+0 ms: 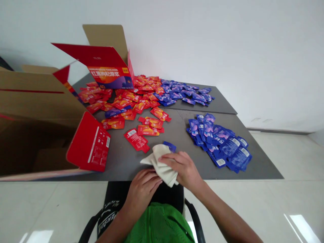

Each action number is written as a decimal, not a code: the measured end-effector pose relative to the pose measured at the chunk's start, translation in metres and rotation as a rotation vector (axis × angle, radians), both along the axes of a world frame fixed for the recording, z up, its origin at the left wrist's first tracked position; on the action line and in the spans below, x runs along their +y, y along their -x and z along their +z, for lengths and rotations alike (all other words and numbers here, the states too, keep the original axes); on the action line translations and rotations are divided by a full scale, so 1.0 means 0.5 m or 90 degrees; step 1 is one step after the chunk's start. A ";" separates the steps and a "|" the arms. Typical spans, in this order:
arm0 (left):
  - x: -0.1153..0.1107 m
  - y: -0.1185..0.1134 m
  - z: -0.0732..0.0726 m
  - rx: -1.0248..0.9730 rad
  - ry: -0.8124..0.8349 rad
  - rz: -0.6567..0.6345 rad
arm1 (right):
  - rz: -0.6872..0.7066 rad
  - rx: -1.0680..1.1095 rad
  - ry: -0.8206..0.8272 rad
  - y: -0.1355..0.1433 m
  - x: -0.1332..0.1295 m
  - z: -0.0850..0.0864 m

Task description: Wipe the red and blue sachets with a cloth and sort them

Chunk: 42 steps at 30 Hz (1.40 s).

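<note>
My right hand grips a folded cream-white cloth above the front edge of the table. From behind the top of the cloth a blue sachet peeks out, mostly covered. My left hand is at the cloth's lower left edge, its fingers curled together; what they hold, if anything, is hidden. Just beyond the cloth lies a red sachet, barcode side up. A few more red sachets lie singly farther back. To the right is a loose pile of blue sachets.
A large open carton with a red flap takes up the left side. Behind it stands an open red box. Heaps of red sachets and blue sachets cover the back of the grey table, against a white wall.
</note>
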<state>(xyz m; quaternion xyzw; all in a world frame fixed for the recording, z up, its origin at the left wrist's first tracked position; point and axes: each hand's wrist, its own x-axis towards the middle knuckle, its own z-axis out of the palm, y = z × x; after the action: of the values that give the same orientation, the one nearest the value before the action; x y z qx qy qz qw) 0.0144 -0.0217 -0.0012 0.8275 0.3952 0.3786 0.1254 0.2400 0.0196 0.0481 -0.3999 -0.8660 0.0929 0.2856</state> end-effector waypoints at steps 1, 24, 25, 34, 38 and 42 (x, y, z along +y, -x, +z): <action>0.000 0.000 0.001 0.005 0.005 0.001 | 0.030 -0.007 0.023 0.006 -0.011 -0.007; 0.005 -0.002 0.001 -0.025 -0.010 -0.001 | -0.121 0.006 -0.052 -0.054 0.117 0.003; 0.004 -0.002 0.001 -0.027 -0.009 0.000 | -0.122 0.013 -0.065 -0.052 0.111 0.009; 0.005 -0.003 0.003 -0.021 0.009 0.004 | 0.043 -0.004 0.043 -0.017 0.051 -0.020; 0.006 -0.002 0.001 -0.033 0.004 0.003 | -0.082 -0.004 -0.031 -0.051 0.131 0.000; 0.004 -0.005 0.006 -0.036 0.006 0.003 | -0.064 0.013 -0.046 -0.028 0.073 0.017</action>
<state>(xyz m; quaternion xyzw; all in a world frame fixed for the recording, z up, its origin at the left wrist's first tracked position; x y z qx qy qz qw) 0.0167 -0.0196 0.0018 0.8150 0.3949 0.4004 0.1395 0.2538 0.0563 0.0564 -0.4311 -0.8447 0.0512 0.3131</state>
